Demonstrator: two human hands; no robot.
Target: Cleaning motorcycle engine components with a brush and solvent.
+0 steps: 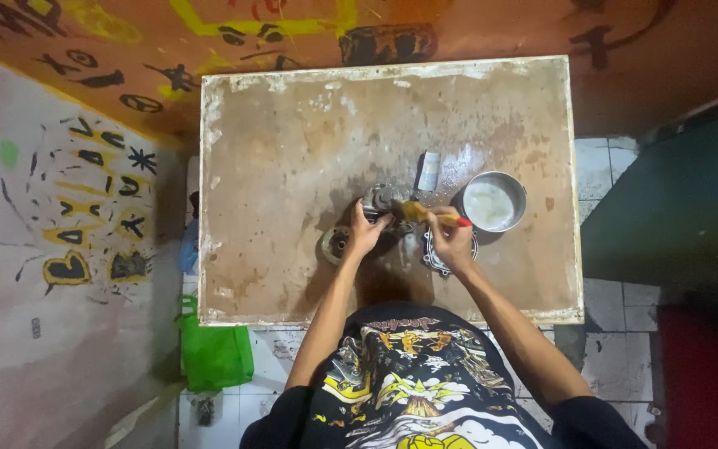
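Observation:
My left hand (365,233) grips a grey metal engine part (382,198) that rests on the worn brown table (292,150). My right hand (452,243) holds a brush with a red handle (425,213), its bristles against the metal part. Just right of the brush stands a round metal bowl (494,202) with a whitish liquid in it. A small round metal piece (336,244) lies by my left wrist. A dark ring-shaped part (435,259) lies partly under my right hand.
A small grey strip (430,171) lies on the table behind the metal part. A green bag (214,353) sits on the tiled floor at the table's left front corner. Painted walls rise to the left and behind. A dark green surface (675,216) stands to the right.

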